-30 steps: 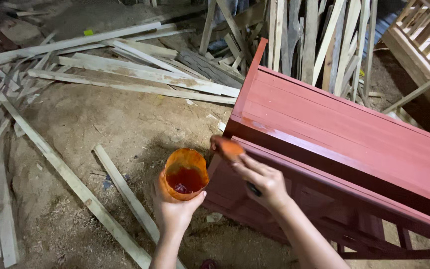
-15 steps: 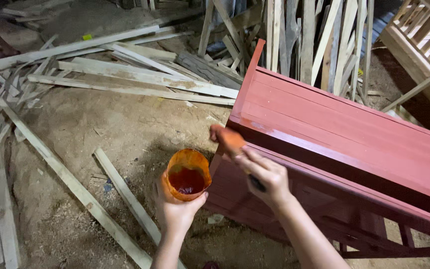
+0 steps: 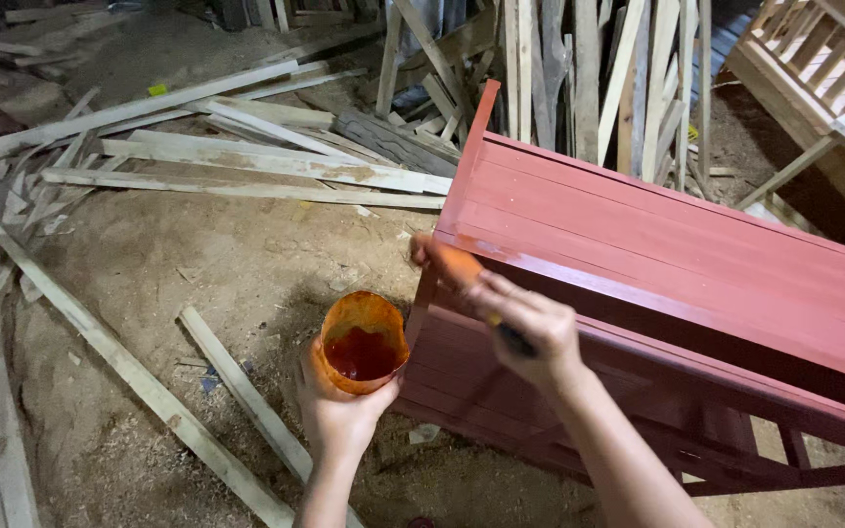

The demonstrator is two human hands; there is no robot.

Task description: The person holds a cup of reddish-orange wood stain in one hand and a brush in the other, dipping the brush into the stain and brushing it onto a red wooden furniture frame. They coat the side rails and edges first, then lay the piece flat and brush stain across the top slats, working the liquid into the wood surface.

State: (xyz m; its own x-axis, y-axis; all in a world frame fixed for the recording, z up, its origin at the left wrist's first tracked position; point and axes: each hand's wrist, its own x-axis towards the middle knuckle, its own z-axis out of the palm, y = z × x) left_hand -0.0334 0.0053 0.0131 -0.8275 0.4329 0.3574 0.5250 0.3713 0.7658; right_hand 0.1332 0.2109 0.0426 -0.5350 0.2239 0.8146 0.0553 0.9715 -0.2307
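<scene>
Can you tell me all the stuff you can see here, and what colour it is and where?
red wooden cabinet: one, red-brown, lying on its side at right
paint cup: one, orange, dark red paint inside, bottom centre
brush: one, orange-stained tip, dark handle, at the cabinet's near corner
loose planks: many, pale wood, scattered over the ground at left and top
upright boards: many, pale and grey, leaning behind the cabinet
wooden railing frame: one, bare wood, top right
sawdust floor: brown, all around
left hand: one, holds the paint cup from below
right hand: one, grips the brush
</scene>
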